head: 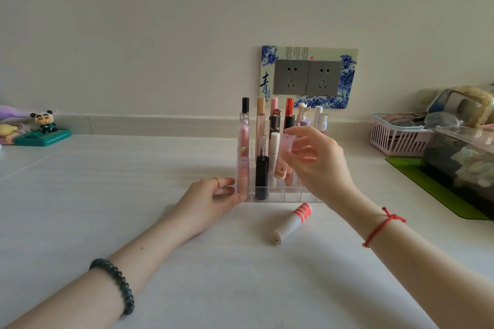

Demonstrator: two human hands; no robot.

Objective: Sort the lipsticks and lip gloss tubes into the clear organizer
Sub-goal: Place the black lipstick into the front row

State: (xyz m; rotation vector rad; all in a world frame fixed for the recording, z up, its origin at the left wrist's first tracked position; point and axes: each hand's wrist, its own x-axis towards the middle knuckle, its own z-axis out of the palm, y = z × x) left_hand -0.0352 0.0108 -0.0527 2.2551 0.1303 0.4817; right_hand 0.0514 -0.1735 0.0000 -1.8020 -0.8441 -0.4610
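A clear organizer (288, 195) stands mid-table, with several lipsticks and gloss tubes upright in its cells, among them a black tube (261, 177) at the front. My left hand (213, 199) holds the organizer's front left corner, thumb against its base. My right hand (318, 161) pinches a pale pink tube (286, 149) above the organizer's middle cells. A white tube with a coral striped cap (291, 223) lies on the table just in front of the organizer.
A wall socket plate (307, 77) sits behind the organizer. A pink basket (395, 139) and a dark container on a green mat (427, 189) crowd the right side. Small figurines (45, 123) stand at the far left.
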